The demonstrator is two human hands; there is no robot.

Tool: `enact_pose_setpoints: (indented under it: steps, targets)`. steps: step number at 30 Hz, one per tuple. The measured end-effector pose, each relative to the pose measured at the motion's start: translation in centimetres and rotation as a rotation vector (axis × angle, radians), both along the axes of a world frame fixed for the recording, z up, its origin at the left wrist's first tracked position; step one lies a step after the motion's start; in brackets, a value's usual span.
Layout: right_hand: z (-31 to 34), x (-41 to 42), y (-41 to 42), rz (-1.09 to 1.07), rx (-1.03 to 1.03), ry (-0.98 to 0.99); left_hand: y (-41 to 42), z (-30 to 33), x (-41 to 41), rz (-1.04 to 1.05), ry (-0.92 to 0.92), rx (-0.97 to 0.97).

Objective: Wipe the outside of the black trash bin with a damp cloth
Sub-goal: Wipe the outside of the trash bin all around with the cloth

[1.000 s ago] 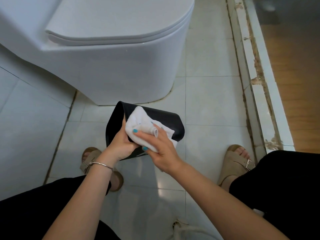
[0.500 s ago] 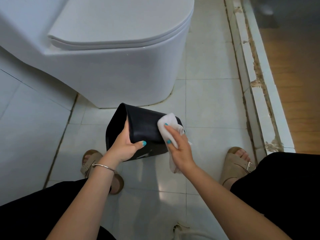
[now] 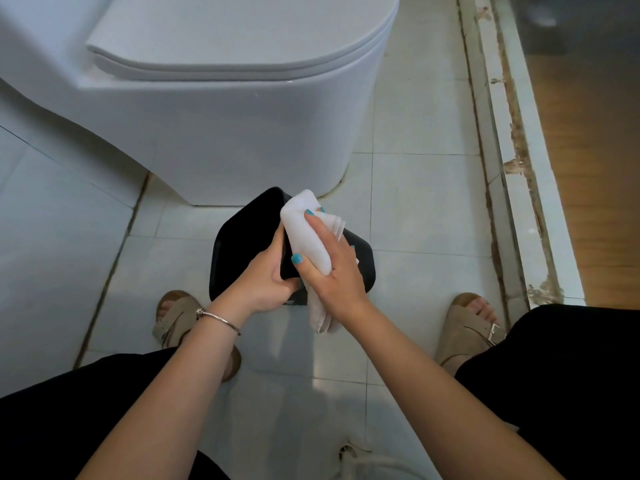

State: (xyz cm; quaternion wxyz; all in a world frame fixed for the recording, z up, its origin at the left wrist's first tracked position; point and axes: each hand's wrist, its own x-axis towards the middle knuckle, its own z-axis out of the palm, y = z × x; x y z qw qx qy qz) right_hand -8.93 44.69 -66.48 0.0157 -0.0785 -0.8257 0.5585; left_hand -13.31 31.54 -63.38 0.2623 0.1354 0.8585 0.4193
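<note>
The black trash bin lies tipped on its side above the tiled floor, its opening facing left, just in front of the toilet base. My left hand grips the bin's near rim, thumb over the outer wall. My right hand presses a white cloth flat against the bin's upper outer wall near the rim. One end of the cloth hangs down below my right wrist. The bin's right side is partly hidden by my right hand and the cloth.
A white toilet with its lid down stands right behind the bin. A worn raised threshold runs along the right, wooden floor beyond it. My sandalled feet rest on the tiles either side. A floor drain lies near the bottom edge.
My right hand has slid the cloth from the bin's right end back left to the wall near the rim. The bin has tipped a little more upright in my left hand.
</note>
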Motion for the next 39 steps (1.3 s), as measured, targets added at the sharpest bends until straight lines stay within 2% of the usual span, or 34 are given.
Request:
enact_pose_setpoints:
  steps: [6, 10, 16, 20, 27, 33, 36, 39]
  targets:
    - [0.3, -1.2, -0.8, -0.078, -0.063, 0.040, 0.0, -0.3, -0.5, 0.028, 0.016, -0.024]
    - [0.0, -2.1, 0.1, -0.151, -0.147, -0.027, 0.8, -0.6, -1.3, 0.006, 0.007, -0.002]
    - [-0.6, -3.1, 1.1, -0.164, -0.149, -0.096, 0.4, -0.8, -0.6, 0.037, -0.032, 0.037]
    - [-1.9, -3.4, 1.7, -0.148, -0.097, -0.166, -1.1, -0.9, -0.1, 0.075, -0.046, 0.018]
    - [-5.3, -2.8, 4.2, -0.252, -0.092, -0.257, -1.8, -0.5, 0.4, 0.092, -0.096, 0.023]
    - [-9.0, -1.1, 5.4, -0.455, -0.133, -0.461, -2.0, -0.5, 0.2, 0.002, -0.082, -0.021]
    - [-8.6, -1.2, 5.7, -0.549, -0.276, -0.385, -2.7, -0.4, -0.4, 0.040, -0.058, -0.051]
    - [-6.0, -2.5, 6.4, -0.548, -0.330, -0.236, -3.2, -0.4, -0.7, 0.119, -0.062, -0.038]
